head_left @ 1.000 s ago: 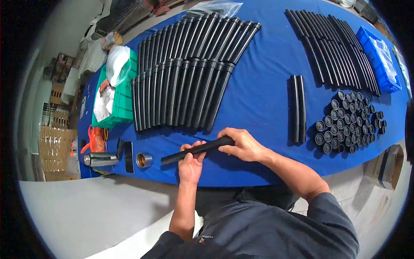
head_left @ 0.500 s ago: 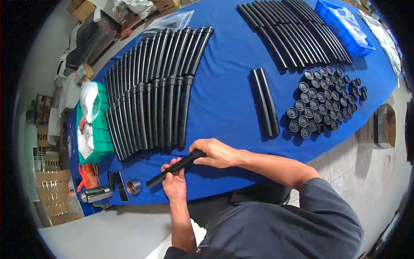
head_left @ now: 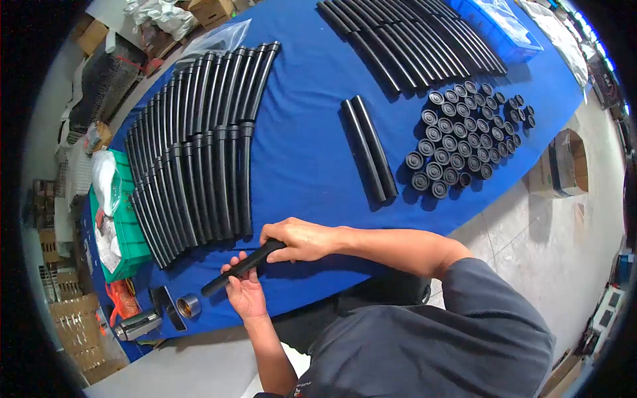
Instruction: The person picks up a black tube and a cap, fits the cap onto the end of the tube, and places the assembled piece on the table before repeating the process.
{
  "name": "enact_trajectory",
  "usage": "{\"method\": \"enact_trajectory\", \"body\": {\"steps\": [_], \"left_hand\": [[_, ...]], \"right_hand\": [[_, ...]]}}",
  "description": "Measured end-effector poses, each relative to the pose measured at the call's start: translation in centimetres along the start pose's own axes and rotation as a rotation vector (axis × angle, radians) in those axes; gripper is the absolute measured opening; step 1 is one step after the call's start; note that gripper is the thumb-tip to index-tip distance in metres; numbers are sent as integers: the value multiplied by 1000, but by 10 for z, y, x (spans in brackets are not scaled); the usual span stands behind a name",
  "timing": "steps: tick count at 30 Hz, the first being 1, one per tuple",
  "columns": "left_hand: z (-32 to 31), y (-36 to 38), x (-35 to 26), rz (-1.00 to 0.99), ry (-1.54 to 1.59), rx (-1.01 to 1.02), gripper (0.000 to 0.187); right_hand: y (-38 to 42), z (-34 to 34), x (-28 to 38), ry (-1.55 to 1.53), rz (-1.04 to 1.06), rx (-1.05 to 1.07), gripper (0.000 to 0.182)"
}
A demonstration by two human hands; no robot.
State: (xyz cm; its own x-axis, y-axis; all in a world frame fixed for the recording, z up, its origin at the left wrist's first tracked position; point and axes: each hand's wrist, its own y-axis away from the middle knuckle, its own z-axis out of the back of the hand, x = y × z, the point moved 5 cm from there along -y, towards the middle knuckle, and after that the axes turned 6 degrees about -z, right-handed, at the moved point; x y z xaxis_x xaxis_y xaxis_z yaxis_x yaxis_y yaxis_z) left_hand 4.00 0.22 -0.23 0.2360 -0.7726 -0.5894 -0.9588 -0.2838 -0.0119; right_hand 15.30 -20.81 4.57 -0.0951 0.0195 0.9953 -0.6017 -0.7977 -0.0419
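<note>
A short-looking black tube (head_left: 215, 284) slants between my hands above the near edge of the table. My left hand (head_left: 248, 296) holds it from below, thumb and fingers around its lower part. Over its upper end my right hand (head_left: 302, 240) is closed, and that end is hidden in the grip. Left of the hands, black tubes with collared ends (head_left: 221, 186) lie in two overlapping rows. Two plain black tubes (head_left: 369, 150) lie side by side farther right. Beyond them stand many round black caps (head_left: 458, 143), ringed faces up.
More black tubes (head_left: 398, 46) lie at the far side beside a blue crate (head_left: 521, 52). At the left are a green crate (head_left: 136, 251), a metal ring (head_left: 188, 306), a flat dark object (head_left: 174, 314) and a steel flask (head_left: 138, 326). A cardboard box (head_left: 564, 162) stands on the floor.
The whole view has shifted, so the table's things appear farther left. Both hands keep their hold on the tube, with little visible change in grip.
</note>
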Motion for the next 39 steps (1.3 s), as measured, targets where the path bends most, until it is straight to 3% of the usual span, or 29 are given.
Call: {"method": "enact_trajectory", "body": {"steps": [6, 15, 18, 22, 25, 29, 32, 35, 39], "left_hand": [[1, 0, -2, -5, 1, -1, 29], [-3, 2, -1, -35, -41, -27, 33], [-20, 0, 3, 11, -37, -57, 35], [5, 1, -3, 30, 49, -34, 34], [1, -1, -3, 9, 15, 8, 32], [5, -1, -1, 34, 67, 63, 34], [2, -1, -3, 17, -24, 12, 34], [-10, 0, 2, 62, -13, -23, 32], [7, 0, -3, 38, -37, 8, 34]], "right_hand": [[1, -4, 0, 112, 137, -123, 32], [1, -3, 0, 129, 118, -149, 31], [4, -5, 7, 184, 275, -252, 33], [3, -3, 9, 132, 175, -188, 37], [0, -7, -1, 50, -13, -65, 34], [1, -7, 0, -93, -47, -76, 31], [-1, -8, -6, 52, 94, -152, 30], [2, -8, 3, 253, 484, -396, 32], [2, -3, 7, 40, 75, -127, 31]]}}
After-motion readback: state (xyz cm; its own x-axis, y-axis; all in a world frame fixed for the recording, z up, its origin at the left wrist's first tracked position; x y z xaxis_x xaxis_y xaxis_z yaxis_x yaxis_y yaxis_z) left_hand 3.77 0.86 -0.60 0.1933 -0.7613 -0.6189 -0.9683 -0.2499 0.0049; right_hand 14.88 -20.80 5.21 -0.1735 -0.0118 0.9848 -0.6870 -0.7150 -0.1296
